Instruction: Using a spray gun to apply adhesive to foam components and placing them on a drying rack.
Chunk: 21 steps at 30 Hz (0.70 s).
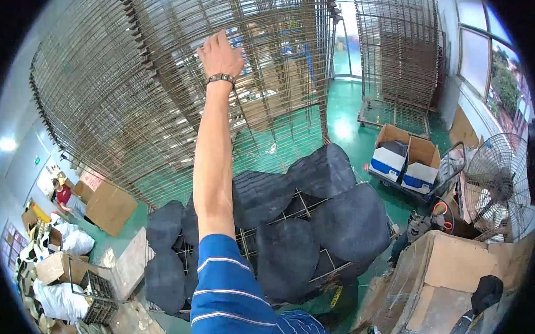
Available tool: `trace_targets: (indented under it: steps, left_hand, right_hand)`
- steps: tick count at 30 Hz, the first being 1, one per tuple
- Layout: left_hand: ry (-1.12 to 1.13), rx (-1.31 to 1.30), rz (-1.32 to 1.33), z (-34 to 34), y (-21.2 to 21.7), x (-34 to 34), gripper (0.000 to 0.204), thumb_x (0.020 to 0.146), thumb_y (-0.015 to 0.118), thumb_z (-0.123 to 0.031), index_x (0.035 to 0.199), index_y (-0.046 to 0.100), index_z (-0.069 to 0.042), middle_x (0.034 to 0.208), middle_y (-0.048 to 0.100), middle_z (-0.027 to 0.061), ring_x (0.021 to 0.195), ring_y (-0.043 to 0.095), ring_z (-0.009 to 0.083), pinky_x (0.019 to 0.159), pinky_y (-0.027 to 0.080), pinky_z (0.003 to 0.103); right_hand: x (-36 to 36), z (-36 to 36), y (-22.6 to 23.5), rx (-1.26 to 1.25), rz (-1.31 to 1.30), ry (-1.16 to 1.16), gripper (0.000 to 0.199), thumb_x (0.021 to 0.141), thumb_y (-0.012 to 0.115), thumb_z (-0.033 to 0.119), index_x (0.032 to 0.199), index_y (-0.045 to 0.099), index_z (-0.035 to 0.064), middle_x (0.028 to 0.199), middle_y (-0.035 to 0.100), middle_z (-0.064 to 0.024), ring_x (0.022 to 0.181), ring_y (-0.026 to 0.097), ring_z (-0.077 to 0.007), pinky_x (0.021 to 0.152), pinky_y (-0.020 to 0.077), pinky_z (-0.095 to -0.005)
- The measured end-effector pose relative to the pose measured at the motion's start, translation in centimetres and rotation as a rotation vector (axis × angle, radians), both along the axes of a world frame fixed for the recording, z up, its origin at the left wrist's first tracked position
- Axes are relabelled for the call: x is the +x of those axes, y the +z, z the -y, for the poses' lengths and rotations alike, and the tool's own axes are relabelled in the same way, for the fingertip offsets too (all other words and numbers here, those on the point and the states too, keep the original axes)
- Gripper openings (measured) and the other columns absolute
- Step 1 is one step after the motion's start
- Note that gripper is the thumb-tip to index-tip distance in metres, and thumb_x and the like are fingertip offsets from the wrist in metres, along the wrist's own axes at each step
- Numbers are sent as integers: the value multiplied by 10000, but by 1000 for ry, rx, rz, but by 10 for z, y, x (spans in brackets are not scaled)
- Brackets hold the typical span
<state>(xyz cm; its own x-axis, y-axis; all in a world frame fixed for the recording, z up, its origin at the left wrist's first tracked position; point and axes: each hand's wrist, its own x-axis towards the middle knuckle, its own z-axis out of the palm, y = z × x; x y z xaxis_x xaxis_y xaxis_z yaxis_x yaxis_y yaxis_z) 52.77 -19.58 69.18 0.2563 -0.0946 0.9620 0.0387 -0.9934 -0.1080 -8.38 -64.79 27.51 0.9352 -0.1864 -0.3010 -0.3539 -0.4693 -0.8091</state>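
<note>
Green-floored workshop: left hand [219,54], fingers together, grips raised wire rack [158,82], tilted upward, long axis sideways.

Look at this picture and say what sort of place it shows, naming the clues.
Probably a factory workshop: tall rusty wire drying racks, dark grey rounded fabric pieces laid on a wire shelf, and brown cardboard boxes on a green floor.

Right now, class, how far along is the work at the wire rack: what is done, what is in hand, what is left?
Done: dark fabric pieces lie spread over the lowered wire shelf, nearly filling it. In hand: the right hand is up against the raised wire shelves; whether its fingers grip the wire is unclear. Left: those raised shelves look bare, so probably still to be loaded.
</note>
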Motion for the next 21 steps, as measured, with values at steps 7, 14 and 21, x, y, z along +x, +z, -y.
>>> trace_targets:
  steps: [7,14,21]
  left_hand:
    - [55,96,100,16,-16,-20,694,905,740,-395,1472,523,-60,1304,630,154,1240,557,341,1139,351,572]
    - [-191,150,38,66,-97,-168,550,906,751,-307,1363,588,-47,1129,632,134,1051,580,325,954,418,482]
    - [-366,23,-109,119,-235,-279,467,851,779,-220,1271,638,-71,1048,611,105,1059,566,312,992,367,472]
  right_hand:
    - [-21,-4,-25,-60,-87,-90,696,1002,700,475,1550,522,84,1479,596,-205,1323,561,-363,1132,427,-529]
    - [-82,5,-114,317,395,-213,760,998,704,484,1570,469,41,1108,718,-182,851,610,-248,864,543,-492]
    - [-132,0,-111,177,142,-212,782,999,704,479,1585,437,34,963,688,-157,755,553,-218,758,520,-479]
